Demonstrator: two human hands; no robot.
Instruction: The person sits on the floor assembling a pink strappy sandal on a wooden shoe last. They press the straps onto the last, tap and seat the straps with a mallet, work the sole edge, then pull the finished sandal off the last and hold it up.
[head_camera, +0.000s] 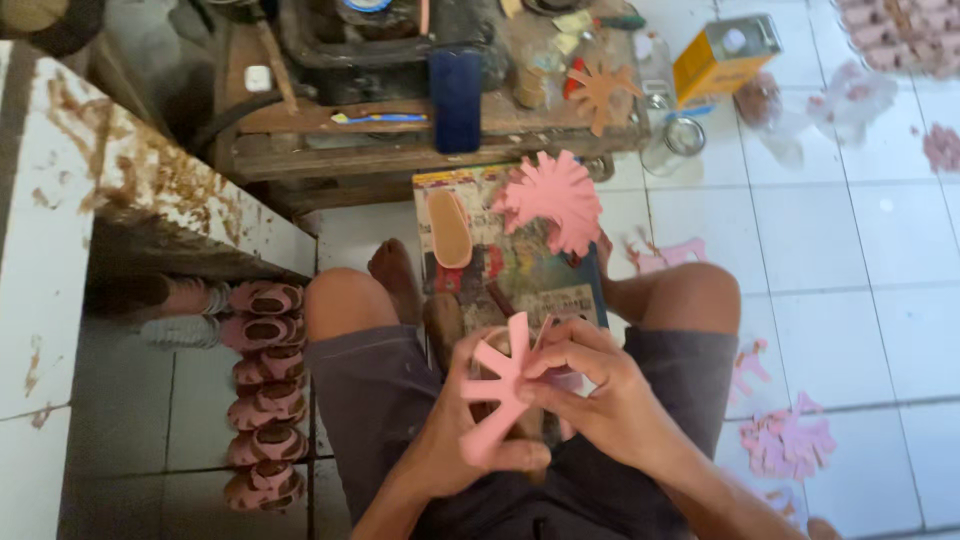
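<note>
Both hands (540, 400) grip a pink cutout (497, 385); glass jar (672, 143) nearby.

1. A row of small pink sandals (262, 395) lies at eight o'clock on the grey floor.
2. A yellow tin (722, 56) stands at one o'clock.
3. A blue phone (456, 98) hangs over the wooden bench (400, 130) at twelve o'clock.
4. Pink scraps (787, 440) lie at four o'clock.
</note>
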